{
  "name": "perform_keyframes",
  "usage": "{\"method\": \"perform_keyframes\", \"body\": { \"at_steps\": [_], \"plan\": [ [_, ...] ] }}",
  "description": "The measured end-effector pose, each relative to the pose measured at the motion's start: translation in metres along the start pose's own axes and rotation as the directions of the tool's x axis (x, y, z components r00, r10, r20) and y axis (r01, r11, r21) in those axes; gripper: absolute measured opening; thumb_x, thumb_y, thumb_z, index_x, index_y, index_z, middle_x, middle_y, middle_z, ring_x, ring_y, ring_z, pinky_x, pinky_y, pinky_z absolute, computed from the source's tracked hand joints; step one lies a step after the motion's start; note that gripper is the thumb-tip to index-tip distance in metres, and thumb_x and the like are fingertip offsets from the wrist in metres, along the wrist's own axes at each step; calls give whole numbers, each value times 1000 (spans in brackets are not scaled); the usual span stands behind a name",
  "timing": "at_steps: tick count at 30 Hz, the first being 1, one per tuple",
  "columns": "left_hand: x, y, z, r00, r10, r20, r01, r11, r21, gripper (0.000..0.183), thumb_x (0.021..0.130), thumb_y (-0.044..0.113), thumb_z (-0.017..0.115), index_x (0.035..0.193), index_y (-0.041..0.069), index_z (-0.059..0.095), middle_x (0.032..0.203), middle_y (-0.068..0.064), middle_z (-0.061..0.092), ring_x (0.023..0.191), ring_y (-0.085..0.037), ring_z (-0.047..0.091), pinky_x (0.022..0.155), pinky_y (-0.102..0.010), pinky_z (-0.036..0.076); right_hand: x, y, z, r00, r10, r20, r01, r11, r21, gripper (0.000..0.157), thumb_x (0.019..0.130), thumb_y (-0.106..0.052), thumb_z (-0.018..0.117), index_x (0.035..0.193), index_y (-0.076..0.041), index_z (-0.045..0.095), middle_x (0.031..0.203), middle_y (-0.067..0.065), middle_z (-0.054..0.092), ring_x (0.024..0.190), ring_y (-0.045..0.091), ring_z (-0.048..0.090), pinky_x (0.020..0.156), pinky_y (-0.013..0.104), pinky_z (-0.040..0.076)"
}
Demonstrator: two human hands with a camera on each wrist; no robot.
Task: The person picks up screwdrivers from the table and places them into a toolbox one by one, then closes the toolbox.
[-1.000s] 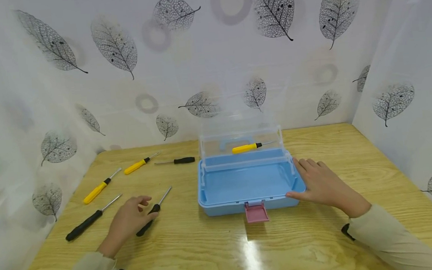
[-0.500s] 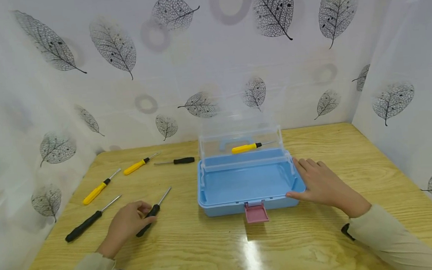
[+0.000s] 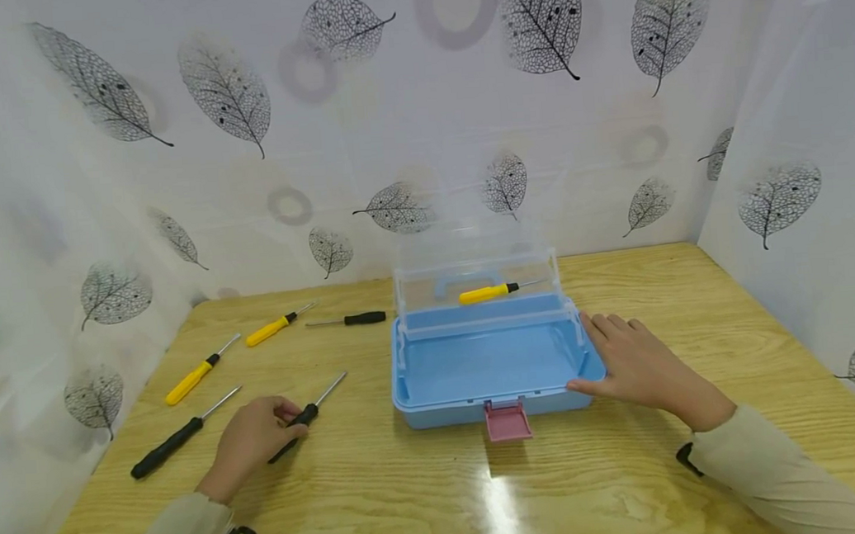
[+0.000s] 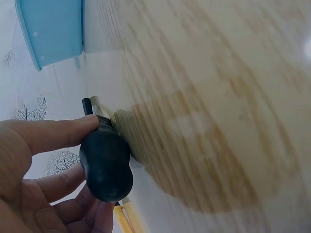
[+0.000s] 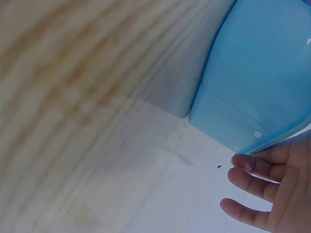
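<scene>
A pale sheet (image 3: 402, 111) printed with grey leaves hangs beyond both hands, and below it a wood-grain bench (image 3: 607, 486) spreads under them. The blue box (image 3: 445, 415) sits immediately left of the right hand and well off to the right of the left one, with its clear lid (image 3: 476, 326) raised at the back, farther away than either hand.

The right hand (image 3: 631, 364) is spread over the box's near right corner, thumb at the front rim, fingers fairly straight along the side. The left hand (image 3: 252, 438) is narrowed on a black screwdriver (image 3: 308, 411), pinching its handle between thumb and fingers. The shaft reaches out past the fingertips, away from the person and toward the box; I can't tell whether the tip touches the bench.

Just left of that hand lies a second black screwdriver (image 3: 168, 446). Beyond it are two yellow screwdrivers (image 3: 191, 380), and a third black screwdriver (image 3: 364, 318) lies ahead and to the right. Another yellow screwdriver (image 3: 485, 293) shows at the lid, ahead and left of the right hand. The pink latch (image 3: 509, 423) hangs open left of the right thumb.
</scene>
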State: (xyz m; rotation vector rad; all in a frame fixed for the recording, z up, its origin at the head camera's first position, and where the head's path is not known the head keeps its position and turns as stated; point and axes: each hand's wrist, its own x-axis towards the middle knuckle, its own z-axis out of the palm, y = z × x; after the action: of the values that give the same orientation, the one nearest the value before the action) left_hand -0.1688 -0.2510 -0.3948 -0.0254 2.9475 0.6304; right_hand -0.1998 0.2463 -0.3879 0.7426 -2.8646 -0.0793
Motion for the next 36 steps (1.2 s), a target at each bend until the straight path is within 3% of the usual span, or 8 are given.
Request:
{"method": "perform_keyframes", "body": {
  "at_steps": [21, 36],
  "plan": [
    [19, 3, -3, 1000, 2, 7, -2, 1000, -15, 25, 79, 21, 74, 97, 4, 68, 88, -5, 68, 80, -19, 63, 70, -39, 50, 0, 0, -2, 1000, 0, -10, 0, 1000, -11, 103, 75, -73, 54, 135, 11, 42, 124, 25, 55, 110, 38, 55, 84, 52, 47],
    [20, 2, -1, 999, 31, -8, -31, 999, -9, 27, 81, 21, 73, 99, 3, 68, 92, -8, 68, 83, -23, 64, 70, -40, 51, 0, 0, -2, 1000, 1, -5, -1, 1000, -15, 102, 74, -71, 57, 135, 10, 42, 125, 26, 54, 110, 39, 54, 85, 53, 46]
  ]
}}
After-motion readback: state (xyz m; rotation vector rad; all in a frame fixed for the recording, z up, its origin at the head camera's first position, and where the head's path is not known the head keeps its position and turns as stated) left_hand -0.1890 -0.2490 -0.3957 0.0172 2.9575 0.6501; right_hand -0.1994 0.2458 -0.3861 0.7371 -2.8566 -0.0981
